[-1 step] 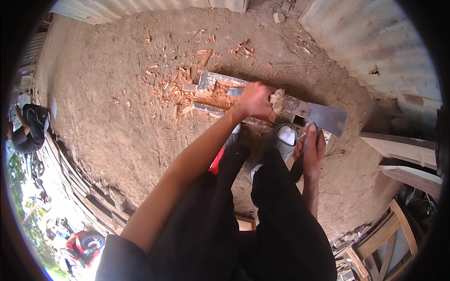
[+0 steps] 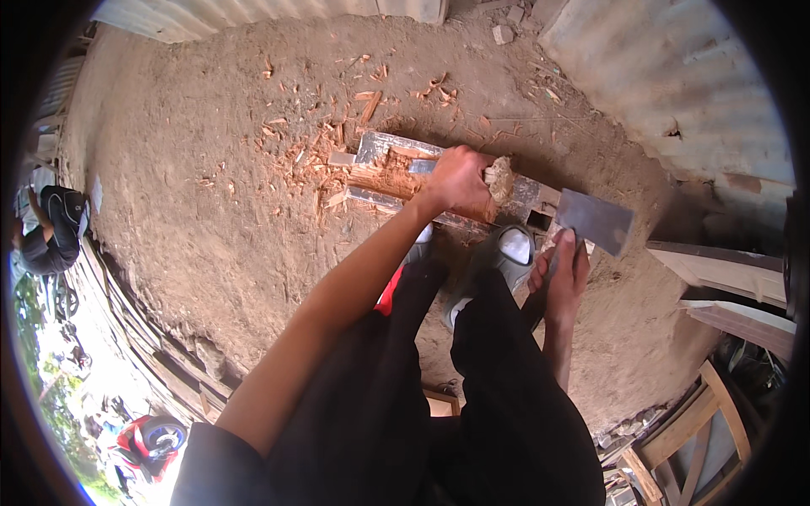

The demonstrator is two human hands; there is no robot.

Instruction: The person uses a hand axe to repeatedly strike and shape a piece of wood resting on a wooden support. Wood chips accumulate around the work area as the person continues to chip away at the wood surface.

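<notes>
Left hand (image 2: 460,180): clasped round a chisel (image 2: 421,166), over the timber (image 2: 381,179) | Right hand (image 2: 565,278): wrapped round the handle of a flat-bladed tool (image 2: 596,223), at the timber's right end | Timber: on dirt ground (image 2: 177,135) | Wood shavings (image 2: 369,106): scattered around the timber's left end | Corrugated sheet (image 2: 675,84): right of the timber

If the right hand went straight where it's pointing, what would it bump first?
The right hand, holding a flat grey metal-bladed tool, would probably first meet the pale corrugated metal sheet, though depth is unclear.
</notes>
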